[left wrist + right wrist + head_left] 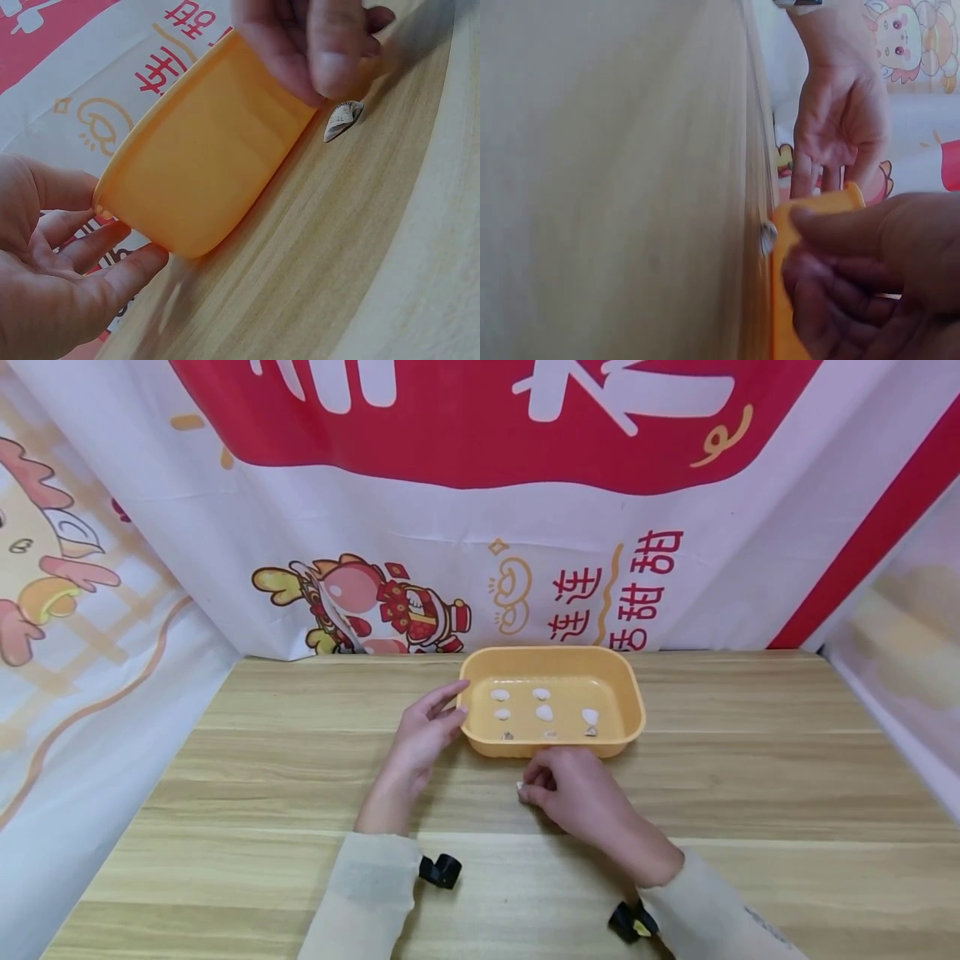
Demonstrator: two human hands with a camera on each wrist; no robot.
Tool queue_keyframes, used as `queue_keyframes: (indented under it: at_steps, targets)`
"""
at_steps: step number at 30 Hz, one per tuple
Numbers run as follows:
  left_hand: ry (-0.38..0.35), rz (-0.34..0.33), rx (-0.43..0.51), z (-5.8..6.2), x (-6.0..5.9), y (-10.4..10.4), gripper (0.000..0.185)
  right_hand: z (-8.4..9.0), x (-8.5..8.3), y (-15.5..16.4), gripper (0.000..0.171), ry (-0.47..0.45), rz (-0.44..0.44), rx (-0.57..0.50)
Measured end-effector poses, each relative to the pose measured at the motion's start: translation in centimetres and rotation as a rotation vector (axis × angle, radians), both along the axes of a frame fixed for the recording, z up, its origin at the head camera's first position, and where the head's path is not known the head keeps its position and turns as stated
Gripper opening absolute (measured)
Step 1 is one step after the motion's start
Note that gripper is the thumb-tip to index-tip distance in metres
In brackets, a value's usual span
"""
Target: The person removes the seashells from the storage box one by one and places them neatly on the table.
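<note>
We note a yellow tray (632, 693) standing on the wooden table (750, 777), toward the far edge and about midway between the left and right edges. Several small pale shells (544, 712) lie scattered on its floor. The left hand (422, 735) sits at the tray's left end, fingers (112, 281) straight and spread, tips touching the tray's outer wall near the rim; it grips nothing. The right hand (576, 789) rests on the table just in front of the tray's near wall, fingers (840, 300) curled inward. A single shell (343, 120), ribbed and grey-white, lies on the table beside those fingertips, close to the tray's near wall; from the head view it sits at the fingertips, but we cannot tell whether they pinch it or only touch it. In the left wrist view the shell lies flat on the wood with the fingers just above it. Both forearms wear pale sleeves (367, 893). A printed banner (480, 527) in red and white hangs behind the far edge of the table.
</note>
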State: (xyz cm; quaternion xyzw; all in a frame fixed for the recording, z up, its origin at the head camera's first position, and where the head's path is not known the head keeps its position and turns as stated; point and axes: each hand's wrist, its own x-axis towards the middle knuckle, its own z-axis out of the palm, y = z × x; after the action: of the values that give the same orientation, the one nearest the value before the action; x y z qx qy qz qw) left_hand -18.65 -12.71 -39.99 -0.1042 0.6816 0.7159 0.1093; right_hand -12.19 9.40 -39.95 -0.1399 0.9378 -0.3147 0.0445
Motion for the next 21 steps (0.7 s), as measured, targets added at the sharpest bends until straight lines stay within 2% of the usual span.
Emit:
queue_keyframes:
  at_steps: [3,7,12,16,21]
  targets:
    - [0.002,0.0,0.004,-0.1,-0.1,0.0,0.043,0.2,0.0,0.5,0.01,-0.043,0.019,-0.096]
    - [0.007,-0.001,0.009,-0.1,-0.1,-0.1,0.045,0.3,0.1,1.2,0.007,-0.146,0.092,-0.264]
    - [0.013,-0.001,0.007,0.0,-0.1,-0.1,0.044,1.0,0.1,1.9,0.013,-0.241,0.175,-0.428]
    - [0.014,-0.001,0.005,0.0,-0.1,-0.1,0.045,1.7,0.1,2.3,0.017,-0.266,0.187,-0.488]
    - [0.007,-0.003,0.003,0.0,0.0,-0.1,0.044,2.3,-0.1,3.2,0.015,-0.26,0.133,-0.496]
